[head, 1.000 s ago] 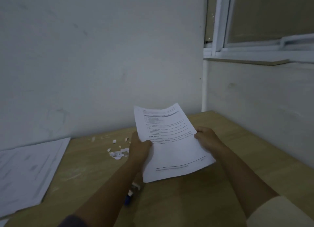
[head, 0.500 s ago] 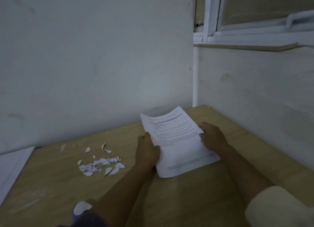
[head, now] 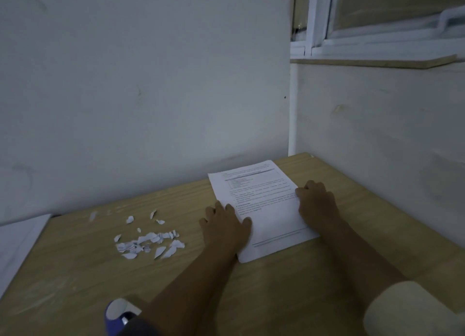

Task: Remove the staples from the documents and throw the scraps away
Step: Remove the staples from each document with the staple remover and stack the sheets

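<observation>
The document (head: 266, 210) lies flat on the tabletop (head: 75, 272) near the far right corner, by the wall. It is thin, light and bendy, and it can slide or crease. It is best held by its side edges, or by the stapled corner, but I cannot see a staple. The left hand (head: 224, 227) rests flat on its left edge, with fingers fairly straight. The right hand (head: 317, 202) sits on the right edge with bent fingers, and I cannot tell if they pinch. Torn scraps (head: 148, 242) lie well to the left. A moment ago both hands held the document up in the air, and now it is down.
</observation>
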